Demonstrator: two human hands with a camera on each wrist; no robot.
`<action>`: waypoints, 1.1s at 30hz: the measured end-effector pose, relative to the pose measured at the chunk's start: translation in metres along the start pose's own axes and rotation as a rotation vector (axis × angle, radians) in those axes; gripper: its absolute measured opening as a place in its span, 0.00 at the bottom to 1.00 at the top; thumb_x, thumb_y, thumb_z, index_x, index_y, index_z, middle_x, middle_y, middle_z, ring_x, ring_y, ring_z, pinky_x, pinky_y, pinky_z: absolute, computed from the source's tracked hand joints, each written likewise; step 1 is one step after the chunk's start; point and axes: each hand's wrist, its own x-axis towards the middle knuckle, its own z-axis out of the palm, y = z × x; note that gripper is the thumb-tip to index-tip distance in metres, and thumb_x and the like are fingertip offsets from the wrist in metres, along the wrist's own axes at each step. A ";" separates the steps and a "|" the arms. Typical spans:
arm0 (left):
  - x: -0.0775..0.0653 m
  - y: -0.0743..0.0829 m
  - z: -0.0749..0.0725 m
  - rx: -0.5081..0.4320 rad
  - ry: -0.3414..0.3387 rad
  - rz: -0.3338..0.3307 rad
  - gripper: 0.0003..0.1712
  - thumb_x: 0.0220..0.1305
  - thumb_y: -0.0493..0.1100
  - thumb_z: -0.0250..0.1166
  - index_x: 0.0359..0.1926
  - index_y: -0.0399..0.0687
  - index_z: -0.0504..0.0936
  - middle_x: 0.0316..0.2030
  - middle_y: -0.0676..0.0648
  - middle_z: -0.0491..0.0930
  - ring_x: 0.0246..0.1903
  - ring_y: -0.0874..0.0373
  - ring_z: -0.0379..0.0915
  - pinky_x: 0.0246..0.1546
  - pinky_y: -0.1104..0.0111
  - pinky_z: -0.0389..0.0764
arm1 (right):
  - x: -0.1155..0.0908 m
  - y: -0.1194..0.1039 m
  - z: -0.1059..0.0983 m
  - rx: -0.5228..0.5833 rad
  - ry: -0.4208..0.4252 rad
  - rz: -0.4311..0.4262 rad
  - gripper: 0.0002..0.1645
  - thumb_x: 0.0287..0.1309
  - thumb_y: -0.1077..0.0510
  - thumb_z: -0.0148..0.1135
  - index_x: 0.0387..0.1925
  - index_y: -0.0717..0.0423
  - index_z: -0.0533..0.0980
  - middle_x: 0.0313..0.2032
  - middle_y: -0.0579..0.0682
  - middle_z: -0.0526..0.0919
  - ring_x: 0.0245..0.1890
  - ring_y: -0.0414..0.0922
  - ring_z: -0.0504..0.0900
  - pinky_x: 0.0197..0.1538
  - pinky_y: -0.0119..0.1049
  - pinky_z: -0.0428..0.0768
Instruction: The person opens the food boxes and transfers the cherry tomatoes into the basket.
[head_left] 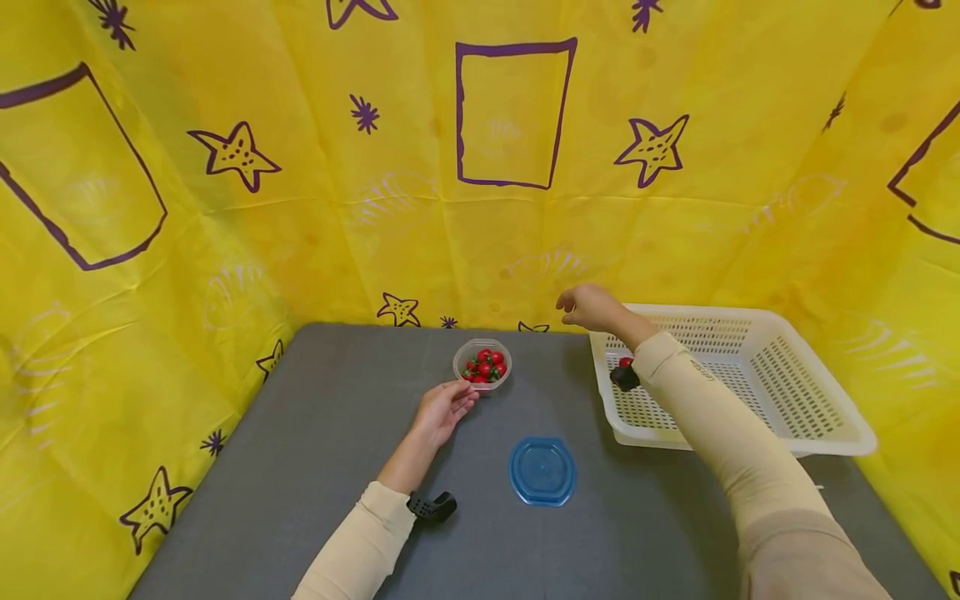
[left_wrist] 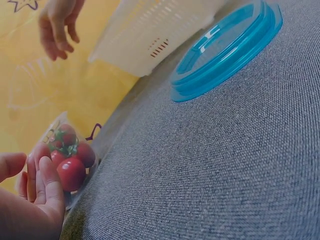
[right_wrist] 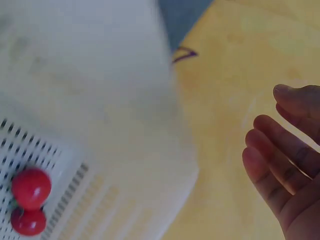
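A small clear container (head_left: 457,363) of red cherry tomatoes (head_left: 486,363) with green stems stands towards the back of the table. My left hand (head_left: 444,410) is at its near side, fingers loosely bent; whether they touch the wall I cannot tell. My right hand (head_left: 592,307), holding nothing, hovers over the left rim of a white plastic basket (head_left: 810,383). In the right wrist view its fingers (right_wrist: 280,172) are loosely spread. Two red tomatoes (right_wrist: 31,187) lie on the basket's perforated floor. A blue lid (head_left: 543,472) lies flat on the table between the arms.
Grey cloth covers the table (head_left: 315,433). A yellow curtain (head_left: 420,242) with purple drawings hangs behind it and at both sides. The right forearm (head_left: 720,433) reaches across the basket and hides part of it.
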 end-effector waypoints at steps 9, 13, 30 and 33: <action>0.000 -0.001 -0.001 -0.005 -0.018 0.007 0.05 0.69 0.36 0.57 0.34 0.42 0.78 0.24 0.53 0.82 0.26 0.63 0.81 0.34 0.73 0.81 | 0.020 -0.034 0.020 0.006 -0.034 -0.081 0.15 0.56 0.63 0.62 0.45 0.65 0.81 0.40 0.61 0.85 0.42 0.56 0.82 0.50 0.48 0.79; -0.001 -0.001 -0.001 -0.010 -0.013 -0.007 0.06 0.69 0.36 0.57 0.34 0.42 0.78 0.24 0.53 0.82 0.26 0.63 0.81 0.34 0.73 0.82 | 0.026 -0.045 0.031 -0.003 -0.071 -0.108 0.14 0.57 0.63 0.62 0.45 0.63 0.82 0.41 0.58 0.86 0.43 0.54 0.82 0.51 0.47 0.79; 0.002 0.001 0.001 -0.010 -0.007 -0.020 0.04 0.68 0.36 0.58 0.35 0.42 0.78 0.24 0.52 0.82 0.27 0.63 0.81 0.34 0.73 0.82 | 0.049 -0.078 0.073 -0.042 -0.180 -0.109 0.14 0.57 0.63 0.64 0.45 0.64 0.82 0.41 0.58 0.85 0.40 0.50 0.81 0.49 0.42 0.81; 0.002 0.001 0.000 -0.016 -0.007 -0.017 0.05 0.68 0.35 0.59 0.33 0.42 0.78 0.24 0.52 0.82 0.26 0.63 0.81 0.33 0.73 0.82 | 0.051 -0.084 0.078 -0.055 -0.182 -0.106 0.13 0.56 0.63 0.65 0.43 0.64 0.83 0.39 0.57 0.86 0.37 0.48 0.80 0.46 0.40 0.82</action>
